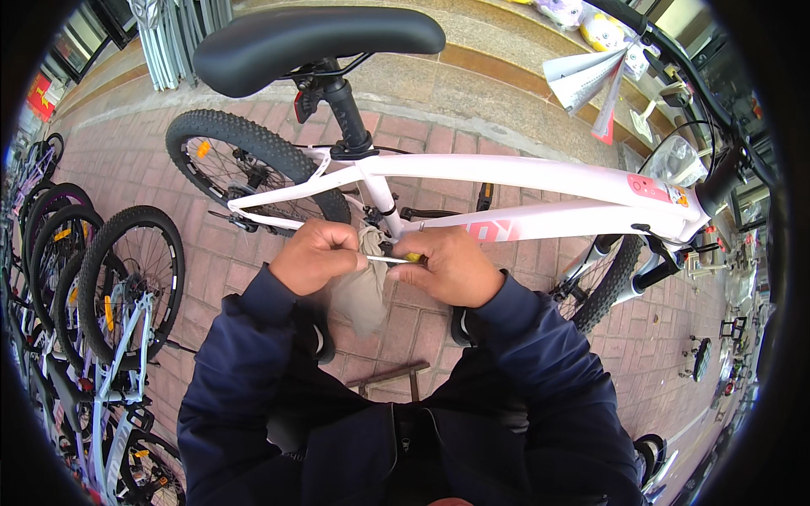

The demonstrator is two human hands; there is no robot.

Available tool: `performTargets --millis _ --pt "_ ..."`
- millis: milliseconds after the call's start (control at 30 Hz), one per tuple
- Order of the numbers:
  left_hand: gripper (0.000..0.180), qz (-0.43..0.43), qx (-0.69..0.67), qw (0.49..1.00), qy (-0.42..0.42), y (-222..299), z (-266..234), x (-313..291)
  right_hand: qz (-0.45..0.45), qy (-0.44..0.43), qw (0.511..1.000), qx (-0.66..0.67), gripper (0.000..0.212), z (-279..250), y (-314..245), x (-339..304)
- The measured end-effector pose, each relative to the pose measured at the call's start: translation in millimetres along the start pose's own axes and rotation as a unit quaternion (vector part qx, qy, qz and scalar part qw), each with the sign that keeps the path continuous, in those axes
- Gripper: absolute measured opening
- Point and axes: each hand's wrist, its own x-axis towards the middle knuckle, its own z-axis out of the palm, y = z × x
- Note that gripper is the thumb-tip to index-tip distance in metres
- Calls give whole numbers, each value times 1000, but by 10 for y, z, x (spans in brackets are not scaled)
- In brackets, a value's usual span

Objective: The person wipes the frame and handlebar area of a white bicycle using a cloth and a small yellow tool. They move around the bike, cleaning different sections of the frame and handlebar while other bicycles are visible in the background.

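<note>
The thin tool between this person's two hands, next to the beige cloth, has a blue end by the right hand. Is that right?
Not quite: the head view shows that the thin tool has a yellow end by the right hand, not blue. The rest holds: it is between the two hands, next to the beige cloth.

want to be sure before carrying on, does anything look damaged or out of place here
Nothing stands out: the pale pink bike shows no visible damage, and the beige cloth hangs loosely beside the yellow-handled tool.

The bicycle frame (506,171) bars the way ahead; room opens over paving (637,371) to the right
</note>
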Motion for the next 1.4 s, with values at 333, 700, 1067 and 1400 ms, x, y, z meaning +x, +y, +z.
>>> performTargets --millis 333,700,1067,1400 --pt "23 57 -371 902 213 -267 565 125 120 45 992 -2 17 200 -75 -36" --pt "25 -19 -337 909 243 -310 548 145 59 50 997 -32 25 277 -175 -48" --pt "46 59 -240 931 269 -116 -149 189 53 207 977 21 34 107 -267 -40" --pt "35 111 28 933 342 -84 -110 647 200 143 912 329 44 -80 10 266"
